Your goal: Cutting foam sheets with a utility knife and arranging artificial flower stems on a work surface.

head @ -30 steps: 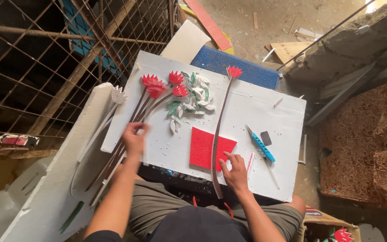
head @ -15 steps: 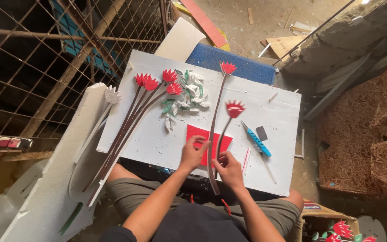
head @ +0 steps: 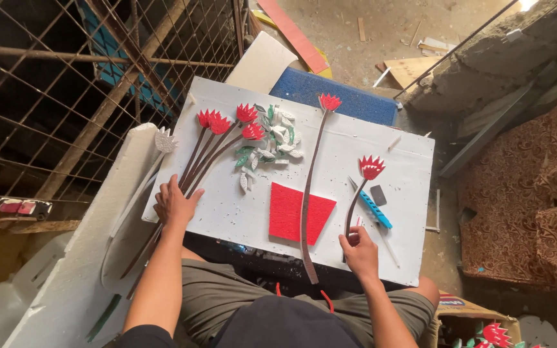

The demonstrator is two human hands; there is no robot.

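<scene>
Two hands work the white board (head: pixel 240 212) on your lap. Your right hand (head: pixel 360 252) pinches the stem base of a short red flower (head: pixel 370 167), now set right of the red pot shape (head: pixel 299 212). Your left hand (head: pixel 175 205), half a second ago at the pot, lies flat on the bundled stems (head: pixel 207 154).

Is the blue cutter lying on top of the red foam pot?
No, the blue cutter lies on the white board, apart from the red foam pot.
</scene>
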